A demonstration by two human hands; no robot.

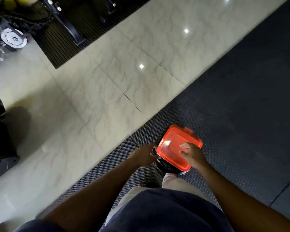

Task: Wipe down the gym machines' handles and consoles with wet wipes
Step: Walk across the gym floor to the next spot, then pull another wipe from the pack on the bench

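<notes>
A container with a translucent red lid [172,144] is held low in front of me, over a dark rubber mat [241,114]. Its dark body shows only as a rim under the lid. My right hand [192,154] rests on top of the lid near its right edge, fingers spread and pressing on it. My left hand [145,155] is at the container's left side, fingers curled against its rim. No wet wipe is visible. The frame is slightly blurred.
Pale marbled floor tiles [107,81] run diagonally across the view. A black ribbed mat [62,44] at top left carries machine legs and a bike flywheel [13,38]. Black equipment [0,139] stands at the left edge. My legs fill the bottom.
</notes>
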